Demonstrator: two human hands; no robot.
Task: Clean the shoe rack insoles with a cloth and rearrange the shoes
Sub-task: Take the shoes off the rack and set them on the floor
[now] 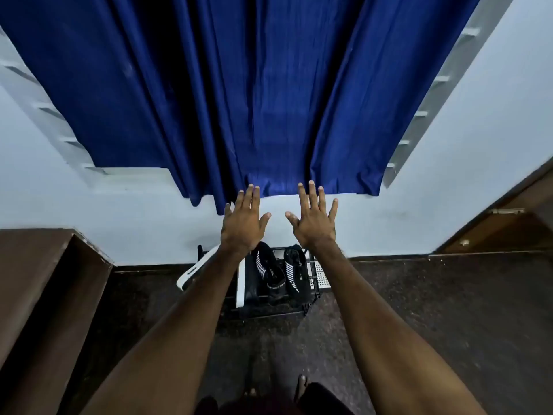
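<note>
My bare foot (302,383) sits at the bottom edge on the dark speckled floor (434,324), and both forearms reach up and away from it.

The left hand (243,224) is spread flat, fingers straight and apart, back towards me, holding nothing. The right hand (314,223) is the same: fingers fanned, thumb out, nothing in it. The two thumbs point at each other across a narrow gap and do not touch.

Beyond the fingertips of both hands hangs a blue curtain (269,85), its hem level with them against the pale wall (419,211).

Below the hands, between my wrists, stands the black rack (269,313) on the floor against the wall. Two black shoes with white stripes lie side by side on it: the left shoe (269,274) under the left hand's thumb side, the right shoe (296,277) just beside it, under the right hand's thumb.

A white object (191,274) shows left of my left wrist, half hidden by that forearm; I cannot tell what it is. A white perforated panel (321,275) sits at the rack's edge beside my right wrist.
</note>
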